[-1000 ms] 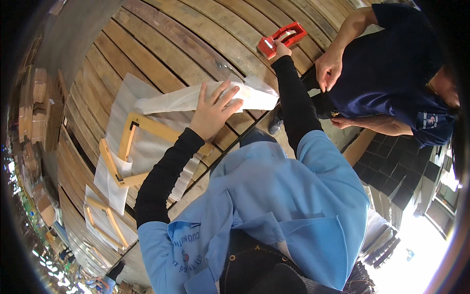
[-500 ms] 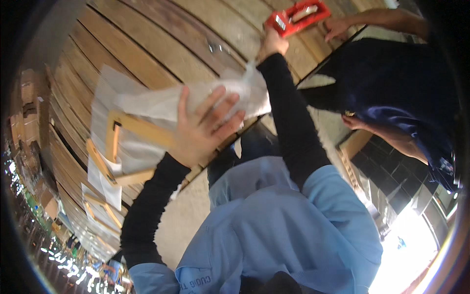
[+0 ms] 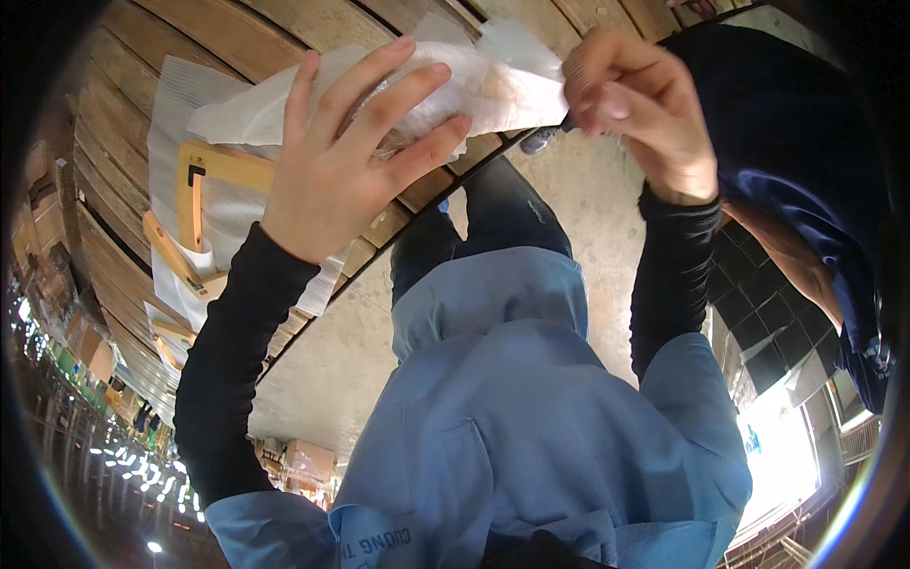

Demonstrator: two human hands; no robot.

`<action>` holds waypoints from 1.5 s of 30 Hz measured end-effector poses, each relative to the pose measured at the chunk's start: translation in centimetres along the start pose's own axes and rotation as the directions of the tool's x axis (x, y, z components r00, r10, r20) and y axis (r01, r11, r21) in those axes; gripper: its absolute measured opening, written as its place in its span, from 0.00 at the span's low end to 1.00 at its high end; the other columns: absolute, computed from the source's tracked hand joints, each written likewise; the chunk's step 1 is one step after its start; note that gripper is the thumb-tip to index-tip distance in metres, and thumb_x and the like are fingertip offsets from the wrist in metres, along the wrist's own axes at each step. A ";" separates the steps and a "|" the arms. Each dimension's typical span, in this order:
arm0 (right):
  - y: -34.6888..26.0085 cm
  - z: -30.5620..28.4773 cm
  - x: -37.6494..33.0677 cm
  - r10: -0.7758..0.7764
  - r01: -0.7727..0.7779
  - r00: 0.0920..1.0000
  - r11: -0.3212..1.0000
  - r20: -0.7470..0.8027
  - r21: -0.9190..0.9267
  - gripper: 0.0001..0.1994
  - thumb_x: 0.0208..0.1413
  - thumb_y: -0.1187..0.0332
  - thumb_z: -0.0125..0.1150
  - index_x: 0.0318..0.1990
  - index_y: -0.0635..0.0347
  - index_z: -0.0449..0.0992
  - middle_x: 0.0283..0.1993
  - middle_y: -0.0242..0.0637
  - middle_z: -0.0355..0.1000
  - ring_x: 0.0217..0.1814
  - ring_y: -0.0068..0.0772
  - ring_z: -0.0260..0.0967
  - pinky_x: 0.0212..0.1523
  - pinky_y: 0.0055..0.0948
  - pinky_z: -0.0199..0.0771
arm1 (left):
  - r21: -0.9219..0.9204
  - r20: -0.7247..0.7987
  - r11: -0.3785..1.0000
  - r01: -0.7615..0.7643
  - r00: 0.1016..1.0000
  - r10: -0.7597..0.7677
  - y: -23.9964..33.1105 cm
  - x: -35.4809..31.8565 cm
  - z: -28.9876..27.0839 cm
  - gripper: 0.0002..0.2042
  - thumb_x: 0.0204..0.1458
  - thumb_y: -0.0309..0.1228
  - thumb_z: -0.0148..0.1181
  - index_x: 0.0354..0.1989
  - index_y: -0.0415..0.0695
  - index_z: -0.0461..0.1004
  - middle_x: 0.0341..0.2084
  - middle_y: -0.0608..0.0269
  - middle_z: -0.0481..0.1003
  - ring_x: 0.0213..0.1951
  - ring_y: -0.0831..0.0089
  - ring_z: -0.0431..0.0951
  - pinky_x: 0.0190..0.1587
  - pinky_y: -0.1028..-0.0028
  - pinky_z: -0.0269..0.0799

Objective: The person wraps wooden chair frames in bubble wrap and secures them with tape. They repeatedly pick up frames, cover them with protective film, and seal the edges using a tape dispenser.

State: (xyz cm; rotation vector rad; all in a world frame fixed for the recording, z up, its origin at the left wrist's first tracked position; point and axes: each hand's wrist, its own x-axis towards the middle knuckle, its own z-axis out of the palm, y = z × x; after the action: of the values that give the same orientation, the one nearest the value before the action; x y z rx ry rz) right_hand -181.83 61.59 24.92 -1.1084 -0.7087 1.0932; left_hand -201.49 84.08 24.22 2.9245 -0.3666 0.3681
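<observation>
My left hand lies with its fingers spread over a bundle wrapped in white foam sheet, near the table's edge. Clear, shiny film or tape shows between those fingers. At the bundle's right end, my right hand is closed, thumb against curled fingers. What it pinches, if anything, is hidden and slightly blurred. Left of my left hand, a light wooden frame piece with a black corner fitting rests on more white foam sheet.
The table is of wooden slats. More wooden parts lie along it at left. A co-worker in a dark shirt stands close on my right. Cardboard boxes are farther off.
My right hand has left the red tool on the table and come back to the bundle's right end. The red tool is out of view. My left hand stays spread on the bundle.
</observation>
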 end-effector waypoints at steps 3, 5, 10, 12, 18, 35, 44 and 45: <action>-0.1 2.3 0.7 0.181 -0.180 0.983 0.982 0.019 -0.057 0.10 0.65 0.64 0.62 0.40 0.64 0.80 0.33 0.28 0.76 0.34 0.15 0.71 0.34 0.18 0.68 | -0.056 -0.033 0.998 0.027 0.999 -0.029 0.5 0.4 -0.1 0.13 0.50 0.39 0.68 0.45 0.69 0.82 0.61 0.78 0.71 0.67 0.69 0.67 0.66 0.42 0.56; 1.2 3.1 1.8 0.143 -0.143 0.990 0.980 -0.010 -0.136 0.09 0.63 0.65 0.65 0.37 0.62 0.81 0.28 0.29 0.75 0.30 0.15 0.70 0.29 0.19 0.66 | -0.074 -0.050 0.997 0.013 0.999 -0.017 0.6 0.6 0.1 0.13 0.50 0.39 0.67 0.46 0.69 0.82 0.61 0.77 0.71 0.67 0.68 0.67 0.67 0.42 0.56; 2.2 4.3 2.9 0.175 -0.243 0.970 0.762 -0.170 -0.600 0.21 0.54 0.49 0.72 0.30 0.62 0.79 0.20 0.34 0.70 0.22 0.24 0.67 0.24 0.28 0.63 | -0.075 -0.066 0.995 -0.067 0.996 0.062 -0.2 0.8 0.1 0.14 0.52 0.38 0.67 0.47 0.69 0.81 0.61 0.73 0.70 0.66 0.66 0.68 0.66 0.41 0.58; 2.5 3.8 2.4 0.214 -0.291 0.956 0.650 -0.199 -0.702 0.26 0.50 0.44 0.73 0.28 0.62 0.76 0.19 0.36 0.68 0.20 0.30 0.65 0.24 0.32 0.62 | -0.068 -0.105 0.991 -0.111 0.989 0.104 -0.5 0.7 0.2 0.14 0.52 0.38 0.66 0.48 0.69 0.80 0.61 0.72 0.70 0.65 0.65 0.68 0.65 0.41 0.59; 2.3 2.8 -0.2 0.098 -0.248 0.969 0.429 -0.228 -0.869 0.24 0.42 0.49 0.77 0.29 0.57 0.71 0.23 0.38 0.69 0.28 0.45 0.71 0.29 0.39 0.67 | -0.187 -0.088 0.962 -0.199 0.979 0.186 -1.2 0.9 -0.7 0.22 0.48 0.35 0.70 0.53 0.67 0.78 0.60 0.72 0.72 0.64 0.65 0.70 0.62 0.50 0.66; 10.6 -3.9 5.0 -0.277 -0.189 0.821 0.693 -0.499 -0.696 0.45 0.34 0.43 0.84 0.56 0.67 0.74 0.43 0.48 0.80 0.48 0.47 0.80 0.57 0.45 0.74 | -0.258 -0.167 0.959 0.119 0.972 -0.166 -6.0 12.1 -1.8 0.23 0.57 0.41 0.64 0.57 0.42 0.75 0.64 0.48 0.65 0.65 0.45 0.62 0.65 0.55 0.60; 12.8 -9.4 7.3 0.159 -0.481 0.752 0.795 -0.640 -0.369 0.43 0.40 0.39 0.78 0.51 0.74 0.77 0.43 0.50 0.80 0.45 0.40 0.80 0.48 0.36 0.76 | -0.610 0.767 -0.737 -0.291 0.013 -0.641 -7.4 2.8 13.7 0.32 0.60 0.48 0.66 0.65 0.45 0.62 0.56 0.60 0.67 0.58 0.69 0.69 0.60 0.60 0.68; 13.1 -9.4 6.7 0.211 -0.479 0.749 0.827 -0.628 -0.294 0.39 0.43 0.43 0.78 0.52 0.71 0.77 0.42 0.46 0.80 0.44 0.36 0.79 0.47 0.34 0.76 | -0.653 0.691 -0.700 -0.287 0.151 -0.707 -9.6 3.2 14.0 0.35 0.57 0.50 0.67 0.67 0.44 0.61 0.55 0.60 0.67 0.59 0.66 0.68 0.63 0.58 0.66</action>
State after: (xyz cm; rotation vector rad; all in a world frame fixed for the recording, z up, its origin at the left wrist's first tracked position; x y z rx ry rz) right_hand -175.51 65.38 9.10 -1.9327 -0.2509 0.8416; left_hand -192.91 89.79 10.37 0.3134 0.9724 0.4574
